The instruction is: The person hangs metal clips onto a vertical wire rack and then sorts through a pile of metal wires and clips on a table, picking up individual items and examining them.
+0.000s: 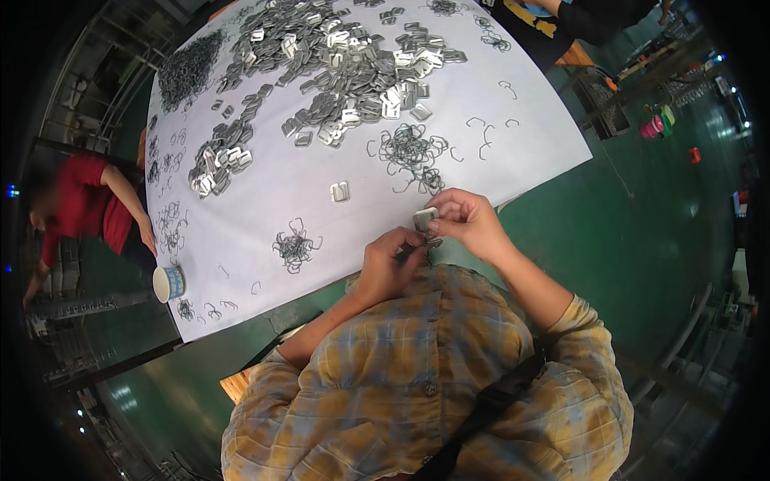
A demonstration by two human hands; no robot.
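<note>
Near the front edge of the white-covered table, my right hand (475, 227) pinches a flat silver metal buckle (425, 216) between thumb and fingers. Just below and left of it, my left hand (385, 263) is closed, its fingertips near the buckle. Something small and dark shows at those fingers, too small to name. Beyond my right hand lies a tangled heap of bent wire hooks (411, 148). A single loose buckle (340, 191) rests on the table, ahead and to the left of my hands, with a smaller pile of wire hooks (294, 247) nearer the left.
A big heap of silver buckles (345, 68) covers the table's far middle, with a smaller cluster (220, 160) to its left. Dark hooks (190, 70) are massed far left. A paper cup (168, 284) stands at the left edge. A person in red (92, 196) is beside it; another sits far right.
</note>
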